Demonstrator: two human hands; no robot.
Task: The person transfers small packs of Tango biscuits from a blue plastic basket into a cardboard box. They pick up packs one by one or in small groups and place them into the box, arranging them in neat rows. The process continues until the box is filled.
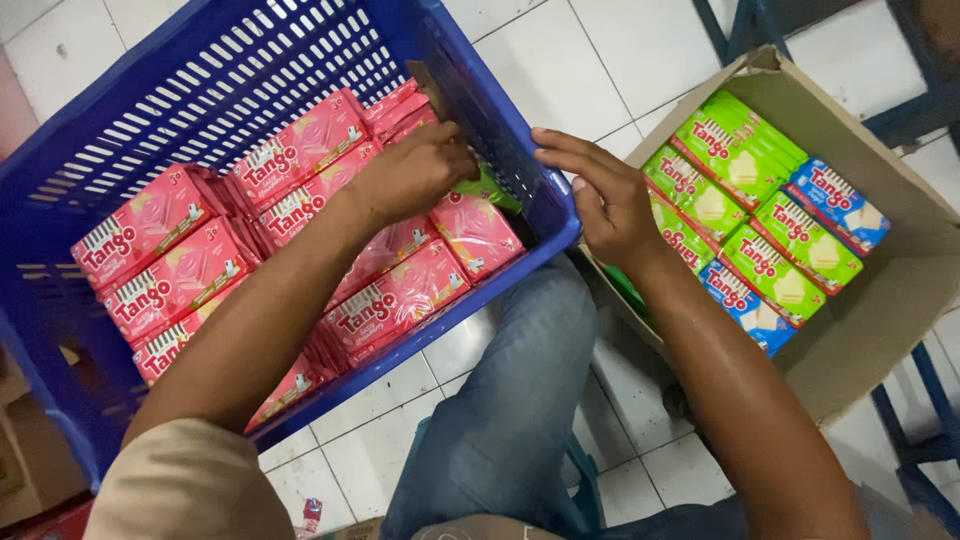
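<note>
My left hand (415, 172) is inside a blue plastic crate (120, 110), its fingers curled down at the crate's right wall on a green packet (487, 189) wedged among pink wafer packets (300, 150). Most of the green packet is hidden by the hand and the wall. My right hand (600, 195) hovers flat with fingers apart just outside the crate's right corner, above the near edge of a cardboard box (880, 300). That box holds green packets (735, 145) and blue packets (838, 203) lying in rows.
White floor tiles (560, 70) lie under the crate and box. My knee in blue jeans (520, 400) is between them. Blue metal frame legs (925, 400) stand at the right, and a brown carton edge (25, 450) shows at lower left.
</note>
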